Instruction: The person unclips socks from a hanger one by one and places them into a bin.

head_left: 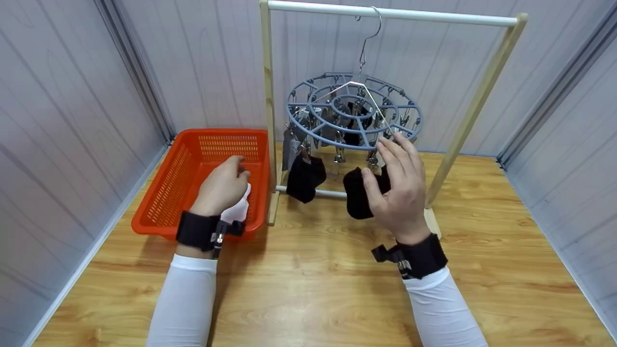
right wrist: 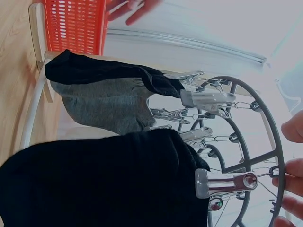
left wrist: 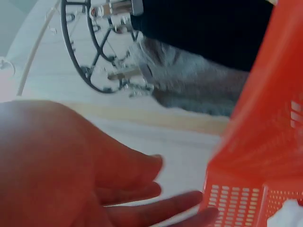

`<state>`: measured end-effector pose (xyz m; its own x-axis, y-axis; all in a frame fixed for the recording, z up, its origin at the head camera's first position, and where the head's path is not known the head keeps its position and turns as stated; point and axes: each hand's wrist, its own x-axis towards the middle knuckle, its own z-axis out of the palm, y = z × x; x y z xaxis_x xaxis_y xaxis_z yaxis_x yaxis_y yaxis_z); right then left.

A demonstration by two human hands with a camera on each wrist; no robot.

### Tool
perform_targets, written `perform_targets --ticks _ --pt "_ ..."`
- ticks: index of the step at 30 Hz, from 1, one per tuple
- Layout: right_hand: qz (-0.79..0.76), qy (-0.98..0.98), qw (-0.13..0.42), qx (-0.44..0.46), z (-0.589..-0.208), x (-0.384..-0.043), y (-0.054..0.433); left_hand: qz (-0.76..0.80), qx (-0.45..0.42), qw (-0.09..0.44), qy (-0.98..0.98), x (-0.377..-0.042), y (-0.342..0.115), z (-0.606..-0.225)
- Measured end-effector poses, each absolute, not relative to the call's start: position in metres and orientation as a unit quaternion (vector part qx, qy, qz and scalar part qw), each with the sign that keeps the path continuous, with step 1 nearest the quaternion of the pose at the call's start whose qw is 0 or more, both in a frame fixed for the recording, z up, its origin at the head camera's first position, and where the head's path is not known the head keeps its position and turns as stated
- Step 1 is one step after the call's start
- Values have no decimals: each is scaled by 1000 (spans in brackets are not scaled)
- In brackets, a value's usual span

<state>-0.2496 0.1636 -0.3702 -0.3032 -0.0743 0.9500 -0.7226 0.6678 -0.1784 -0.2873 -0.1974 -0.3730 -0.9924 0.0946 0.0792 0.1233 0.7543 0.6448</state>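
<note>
The step in hand looks like a reach for the next piece: the left hand (head_left: 222,187) is over the basket (head_left: 161,193), its fingers loosely bent and well parted, with nothing in them. Below it, partly hidden by the hand, a white cloth (head_left: 237,212) lies in the basket. The right hand (head_left: 402,190) is raised at the near edge of the hanger (right wrist: 251,162), fingers spread and gripping nothing; whether a fingertip touches the rim I cannot tell. The hanger hangs from the rack (head_left: 434,16) on the bench (head_left: 308,289). A black sock (head_left: 359,195) hangs beside the right hand, held by a clip (right wrist: 227,183), with other socks around the ring. Most likely the next move calls for the left fingers to lower and pinch the cloth, while the right finds a free clip.
</note>
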Motion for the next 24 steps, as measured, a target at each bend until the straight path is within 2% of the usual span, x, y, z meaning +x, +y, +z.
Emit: perform_targets --ticks 6,11,18,24 --pt "309 -743 523 279 -372 -251 167 -373 -78 105 -918 -277 -176 -371" --pt "310 -738 519 299 -371 -250 168 -401 -113 137 -899 -270 -159 -371" --pt "331 -720 517 323 -367 -246 165 -420 -202 155 -871 -266 -140 -375" --pt "342 -714 529 307 -367 -248 169 -419 -248 136 -863 -265 -123 -383"
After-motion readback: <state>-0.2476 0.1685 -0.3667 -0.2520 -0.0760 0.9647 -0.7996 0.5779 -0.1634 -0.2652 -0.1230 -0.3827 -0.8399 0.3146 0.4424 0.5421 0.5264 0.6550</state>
